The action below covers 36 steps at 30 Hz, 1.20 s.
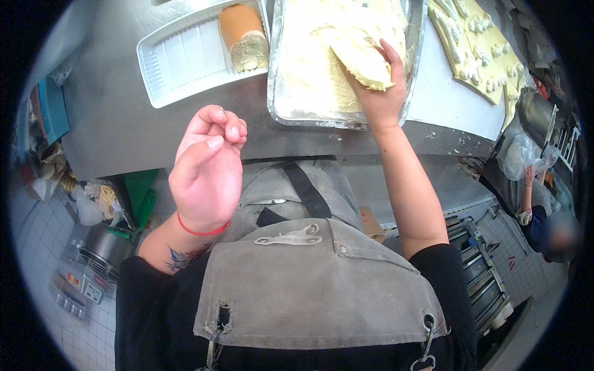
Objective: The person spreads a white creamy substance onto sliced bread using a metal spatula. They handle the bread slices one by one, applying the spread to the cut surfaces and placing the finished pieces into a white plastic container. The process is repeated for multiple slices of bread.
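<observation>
My right hand [381, 99] is curled around a lump of soft, pale yellow dough [364, 62]. It is over the right part of a shallow metal tray [315, 122], where a broad layer of similar dough [301, 60] lies. Part of my palm and fingers is hidden behind the lump. My left hand [206, 171] is raised in front of the steel table's edge, palm up. Its fingers are loosely bent and nothing is in them. Beyond it stands a white plastic tray [162, 97] with an orange-brown loaf-shaped roll [241, 28] at its right end.
Yellow dough sheets with pale piped filling [482, 55] lie on a white board [445, 109] at the right. The steel table [116, 134] has flecks near its front edge. A co-worker [533, 222] at far right handles a clear plastic bag [519, 153]. Metal racks [480, 273] stand behind.
</observation>
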Available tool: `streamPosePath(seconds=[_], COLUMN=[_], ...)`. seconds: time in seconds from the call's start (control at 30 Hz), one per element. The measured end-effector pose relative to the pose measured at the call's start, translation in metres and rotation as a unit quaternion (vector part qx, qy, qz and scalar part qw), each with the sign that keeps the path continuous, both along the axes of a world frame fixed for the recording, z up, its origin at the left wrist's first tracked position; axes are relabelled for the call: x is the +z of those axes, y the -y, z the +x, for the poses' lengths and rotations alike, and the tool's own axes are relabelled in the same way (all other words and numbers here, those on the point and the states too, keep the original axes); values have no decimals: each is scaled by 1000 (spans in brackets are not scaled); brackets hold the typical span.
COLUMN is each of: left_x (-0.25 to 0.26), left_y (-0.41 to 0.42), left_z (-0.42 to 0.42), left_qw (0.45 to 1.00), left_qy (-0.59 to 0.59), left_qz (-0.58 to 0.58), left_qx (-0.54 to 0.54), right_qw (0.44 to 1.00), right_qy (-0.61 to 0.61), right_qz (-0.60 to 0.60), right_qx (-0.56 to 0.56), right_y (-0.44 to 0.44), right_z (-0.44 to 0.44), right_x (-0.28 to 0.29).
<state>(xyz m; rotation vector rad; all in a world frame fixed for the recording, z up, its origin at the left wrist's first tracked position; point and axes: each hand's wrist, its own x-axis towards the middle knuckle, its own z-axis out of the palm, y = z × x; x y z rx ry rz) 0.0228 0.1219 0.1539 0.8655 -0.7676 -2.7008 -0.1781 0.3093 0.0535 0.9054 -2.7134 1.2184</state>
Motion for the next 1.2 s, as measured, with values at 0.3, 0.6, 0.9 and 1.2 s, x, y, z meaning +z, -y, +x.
streamPosePath(seconds=[0.3,0.6,0.9,1.2], left_x=[0,26,11,-9], left_y=[10,15,-33,-50], left_z=[-22,-75,-91,-69], left_qw=[943,748,993,982], left_qy=[1,-133,-4,88], left_qz=[-312,-625,-37,-136], left_qx=[-116,-179,-116,-95], right_qw=[958,897,783,892], right_qy=[201,288,532,445], right_qz=[-197,-283,-320,-79], right_qx=[60,180,-37,25], right_y=[1,18,21,7], right_z=[7,27,15,-44], right_x=[43,138,127,117])
